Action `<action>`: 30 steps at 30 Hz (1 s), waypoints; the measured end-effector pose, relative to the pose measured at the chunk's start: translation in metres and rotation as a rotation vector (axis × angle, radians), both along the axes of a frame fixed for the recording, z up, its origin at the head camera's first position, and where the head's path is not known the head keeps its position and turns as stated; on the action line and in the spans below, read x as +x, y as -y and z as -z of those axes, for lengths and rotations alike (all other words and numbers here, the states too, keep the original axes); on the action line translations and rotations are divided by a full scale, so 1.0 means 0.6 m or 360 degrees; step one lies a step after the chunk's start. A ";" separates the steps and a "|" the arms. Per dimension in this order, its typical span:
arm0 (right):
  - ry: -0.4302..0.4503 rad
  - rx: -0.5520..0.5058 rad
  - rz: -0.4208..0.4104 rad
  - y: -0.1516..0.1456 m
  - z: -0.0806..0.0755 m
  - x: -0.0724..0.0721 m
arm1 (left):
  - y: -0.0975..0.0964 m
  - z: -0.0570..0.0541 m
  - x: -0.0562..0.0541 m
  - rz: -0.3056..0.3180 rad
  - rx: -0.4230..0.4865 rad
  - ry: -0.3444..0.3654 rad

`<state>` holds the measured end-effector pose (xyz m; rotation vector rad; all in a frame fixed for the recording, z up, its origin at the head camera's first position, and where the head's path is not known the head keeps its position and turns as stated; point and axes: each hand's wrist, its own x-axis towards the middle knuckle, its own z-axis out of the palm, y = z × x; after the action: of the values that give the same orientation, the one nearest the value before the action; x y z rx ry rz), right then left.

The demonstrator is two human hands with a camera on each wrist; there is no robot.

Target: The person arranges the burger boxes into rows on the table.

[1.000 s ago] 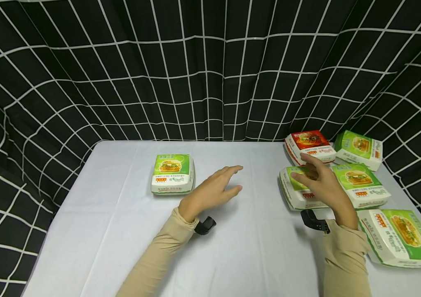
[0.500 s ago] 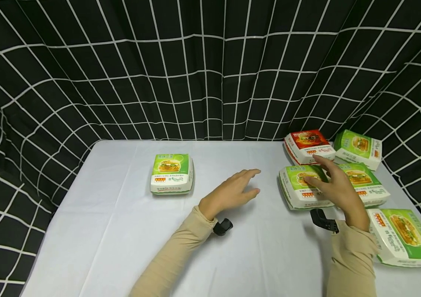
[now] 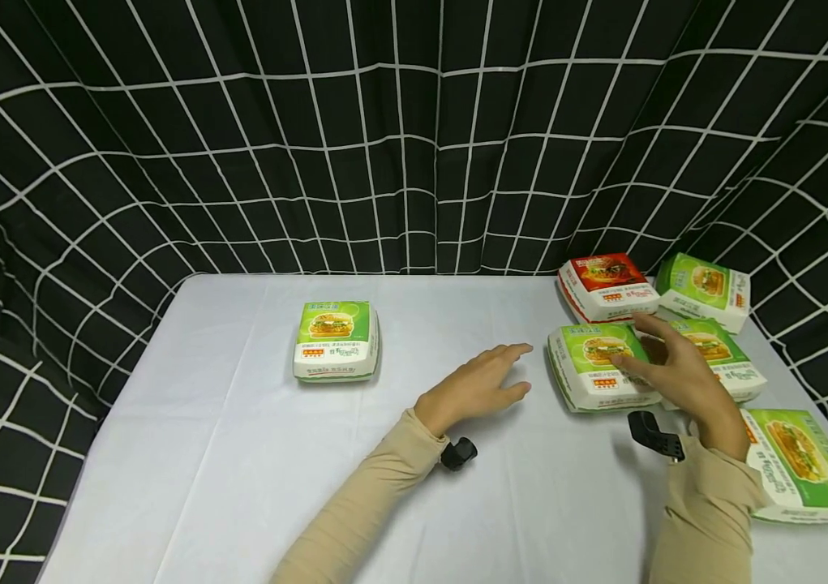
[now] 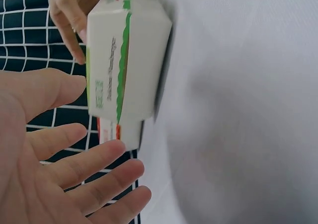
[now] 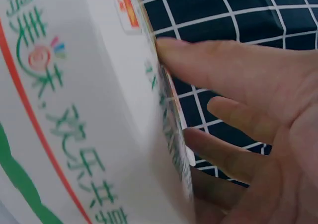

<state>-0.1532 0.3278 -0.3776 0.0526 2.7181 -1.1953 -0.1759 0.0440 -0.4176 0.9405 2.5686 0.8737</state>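
Observation:
My left hand [image 3: 475, 385] hovers over the white cloth with its fingers straight, left of a green-and-white hamburger box [image 3: 603, 381]. In the left wrist view, that box [image 4: 107, 60] shows its white side with a green wavy seam, and the spread fingers [image 4: 92, 164] point toward it, holding nothing. My right hand [image 3: 691, 377] is above the same box's right side, its thumb over the lid and its other fingers overlapping a second green hamburger box [image 3: 738, 373]. The right wrist view has the thumb tip right at the top of a box [image 5: 114, 105], the fingers loosely bent.
Behind these stand a red hamburger box [image 3: 607, 276] and a green one [image 3: 709, 284]. Another green box [image 3: 800, 462] lies at the front right, partly behind the right sleeve. One green box [image 3: 333, 341] sits alone at left. A black gridded curtain [image 3: 414, 162] surrounds the table [image 3: 238, 487].
Both hands have moved right: the left toward the near hamburger box, the right across its lid toward the second box. The boxes stay where they were.

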 end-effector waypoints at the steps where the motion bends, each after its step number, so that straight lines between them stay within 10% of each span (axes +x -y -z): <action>1: 0.0013 0.0003 -0.0009 0.000 0.000 0.000 | -0.003 0.001 0.001 0.0004 -0.0004 0.0008; 15: 0.0167 0.0052 -0.0159 0.016 0.006 -0.004 | -0.031 0.017 0.012 0.0060 0.0039 0.0067; 30: 0.0152 0.0020 -0.0218 0.061 0.000 -0.010 | -0.006 0.018 0.020 -0.0092 0.0104 0.0009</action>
<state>-0.1590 0.2914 -0.3774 -0.0717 2.6005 -1.1082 -0.1641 0.0476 -0.4283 0.8842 2.5886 0.9801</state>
